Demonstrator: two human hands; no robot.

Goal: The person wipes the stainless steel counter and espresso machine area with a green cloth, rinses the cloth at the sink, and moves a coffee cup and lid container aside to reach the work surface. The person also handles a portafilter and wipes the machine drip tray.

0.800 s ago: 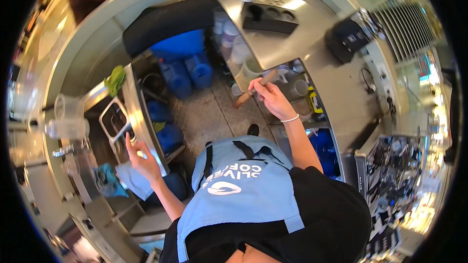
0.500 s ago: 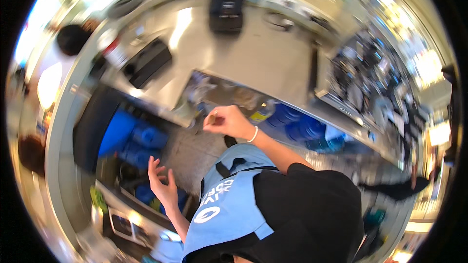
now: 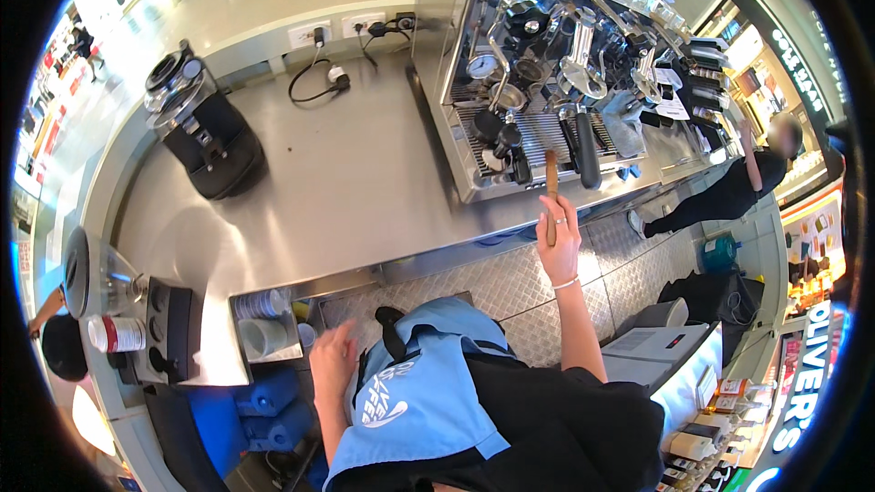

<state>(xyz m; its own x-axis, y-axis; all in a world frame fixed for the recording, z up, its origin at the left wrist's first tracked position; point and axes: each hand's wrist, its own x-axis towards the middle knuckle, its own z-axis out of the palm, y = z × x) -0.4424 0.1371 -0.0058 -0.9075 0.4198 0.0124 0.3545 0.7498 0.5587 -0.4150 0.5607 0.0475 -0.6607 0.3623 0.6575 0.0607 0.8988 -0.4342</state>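
My right hand [image 3: 559, 243] grips a wooden-handled brush [image 3: 551, 173], its upper end reaching to the front of the drip tray of a steel espresso machine [image 3: 469, 178]. Black-handled portafilters [image 3: 586, 159] and a grey cloth [image 3: 622, 128] lie on that machine. My left hand [image 3: 334, 353] is open, fingers curved apart, low beside my blue apron [image 3: 415, 396], near a recess with plastic cups [image 3: 263, 335].
A black grinder [image 3: 210, 146] and plugged cables [image 3: 333, 77] are on the steel counter [image 3: 337, 182]. A black holder [image 3: 169, 331] and white tub [image 3: 116, 334] sit at left. A co-worker [image 3: 729, 191] stands at right. Blue jugs [image 3: 269, 419] sit below; syrup bottles [image 3: 693, 445] lower right.
The view has swung right to face the espresso machine. My right hand has raised the brush toward the machine; my left hand stays low, open.
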